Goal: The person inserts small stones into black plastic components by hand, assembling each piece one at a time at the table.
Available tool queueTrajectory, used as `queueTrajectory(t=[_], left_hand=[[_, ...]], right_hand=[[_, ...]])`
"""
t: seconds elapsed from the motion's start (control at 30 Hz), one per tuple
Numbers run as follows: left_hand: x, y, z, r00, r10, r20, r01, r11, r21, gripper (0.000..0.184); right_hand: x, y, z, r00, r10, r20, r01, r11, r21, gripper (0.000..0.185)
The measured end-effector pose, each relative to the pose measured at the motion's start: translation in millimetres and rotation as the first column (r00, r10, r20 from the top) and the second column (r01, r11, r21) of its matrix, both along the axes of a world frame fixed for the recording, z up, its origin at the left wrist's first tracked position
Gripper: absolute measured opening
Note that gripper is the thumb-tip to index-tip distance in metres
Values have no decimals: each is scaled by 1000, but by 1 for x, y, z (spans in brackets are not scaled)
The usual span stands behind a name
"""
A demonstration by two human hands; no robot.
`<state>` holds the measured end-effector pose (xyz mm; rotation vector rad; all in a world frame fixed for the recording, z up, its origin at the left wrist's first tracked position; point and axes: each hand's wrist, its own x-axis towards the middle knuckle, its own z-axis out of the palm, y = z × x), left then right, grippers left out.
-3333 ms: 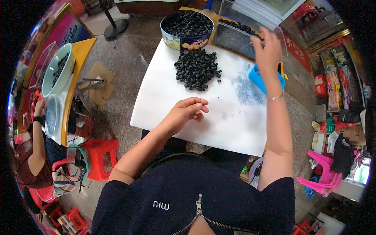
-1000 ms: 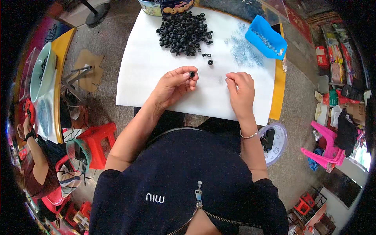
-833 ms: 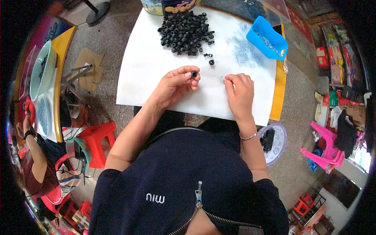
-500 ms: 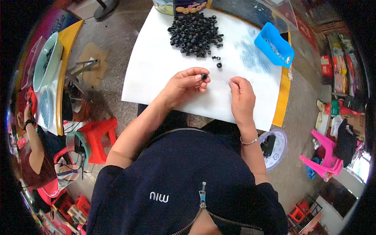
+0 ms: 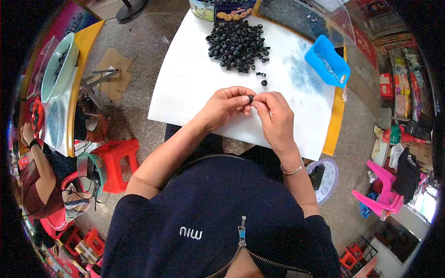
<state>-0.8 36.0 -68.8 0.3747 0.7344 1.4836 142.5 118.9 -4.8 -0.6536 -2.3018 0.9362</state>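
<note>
My left hand [image 5: 227,107] pinches a small black ring-like part [image 5: 251,98] between thumb and forefinger. Its fingertips meet those of my right hand [image 5: 274,116], which is closed at the same part; anything else between the right fingers is too small to make out. Beyond them a heap of black parts [image 5: 236,46] lies on the white sheet [image 5: 185,88], with one loose black part [image 5: 264,83] nearer my hands. Tiny clear-blue pieces [image 5: 303,72] are spread at the right, beside a tilted blue scoop-like container [image 5: 327,60] holding more of them.
A round tin [image 5: 222,11] and a clear bin [image 5: 296,18] stand at the sheet's far edge. On the left, another person's arm [image 5: 44,167] is near a table with a pale green bowl [image 5: 60,69]. Red stool [image 5: 116,162] and pink stool [image 5: 384,190] stand on the floor.
My right hand has come from the blue container's area, then leftward to meet my left hand at the black part. The blue container now sits tilted on the sheet's right edge.
</note>
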Motion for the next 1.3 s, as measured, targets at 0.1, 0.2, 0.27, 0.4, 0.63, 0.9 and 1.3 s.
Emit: queueTrajectory(t=[0.1,0.2,0.27,0.4,0.63,0.9,1.3], left_hand=[[0,1,-2,998,-45,-36,45,999,5,20],[-3,0,0,995,-91,-38,91,996,3,20],[-4,-1,2,992,-126,-30,126,992,6,20],[-8,-1,0,978,-207,-29,208,978,23,20],[-10,0,4,985,-99,141,95,995,30,23],[-10,-1,-3,982,-81,168,74,996,46,28],[-6,2,0,978,53,202,-60,998,27,23]], right_hand=[[1,0,-1,1000,15,12,-15,1000,19,7],[3,2,-4,999,14,39,-10,995,-95,10],[5,4,-6,997,-27,69,47,947,-318,12],[10,18,-19,999,41,34,-7,725,-688,13],[-1,51,-16,988,-115,102,142,936,-321,13],[-32,87,-38,940,-106,325,72,991,115,16],[-11,30,7,998,44,40,-30,958,-284,13]])
